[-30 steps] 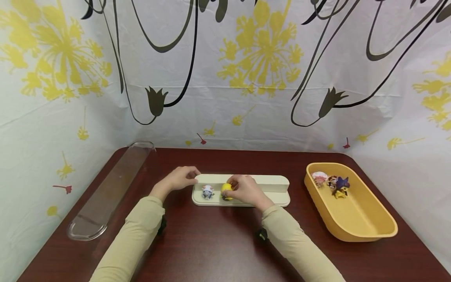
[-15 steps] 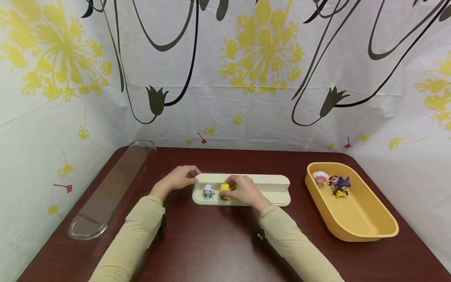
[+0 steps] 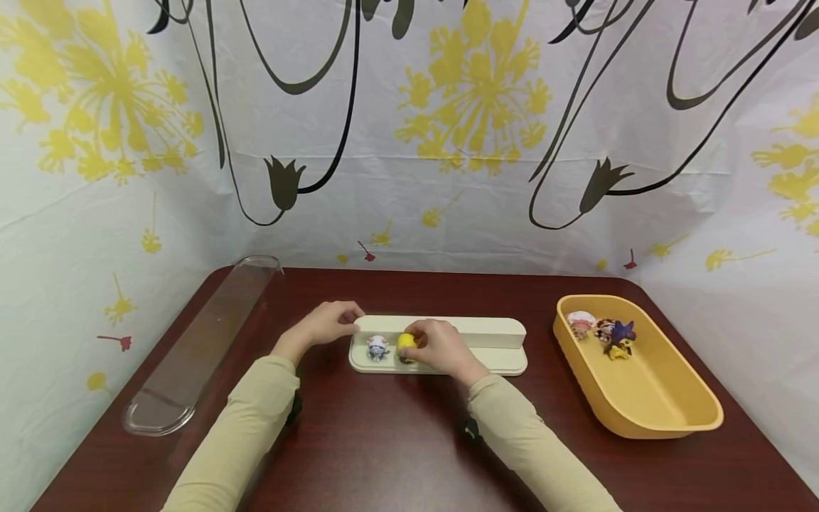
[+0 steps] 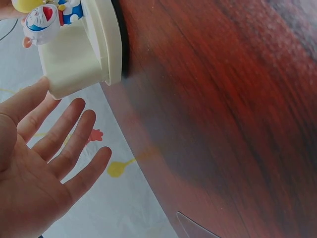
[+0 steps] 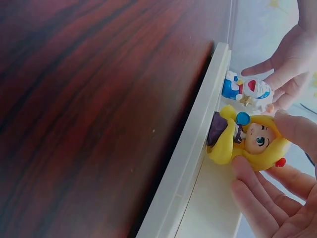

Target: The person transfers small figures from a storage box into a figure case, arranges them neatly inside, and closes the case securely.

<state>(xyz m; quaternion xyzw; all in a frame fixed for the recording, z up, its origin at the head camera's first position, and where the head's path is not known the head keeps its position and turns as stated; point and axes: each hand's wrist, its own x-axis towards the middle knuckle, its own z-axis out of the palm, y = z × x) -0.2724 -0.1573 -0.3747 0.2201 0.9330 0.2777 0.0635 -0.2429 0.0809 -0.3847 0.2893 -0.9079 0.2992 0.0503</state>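
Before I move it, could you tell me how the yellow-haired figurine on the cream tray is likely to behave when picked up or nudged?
The yellow-haired figurine looks like small moulded plastic, so probably stiff and light. Its head is large against its body, so a nudge might tip it. The right hand holds it with fingertips on the glossy hair, which may be a little slippery. The blue-and-white figurine stands close beside it on the cream tray.

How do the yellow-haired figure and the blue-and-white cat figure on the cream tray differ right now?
The yellow-haired figure is pinched by the right hand; the blue-and-white cat figure stands free, with the left hand open at the cream tray's end. The yellow-haired figure has golden hair and a dark outfit; the cat figure is blue, white and red. The yellow one sits further from the tray's left end. Both are small and stand on the same tray.
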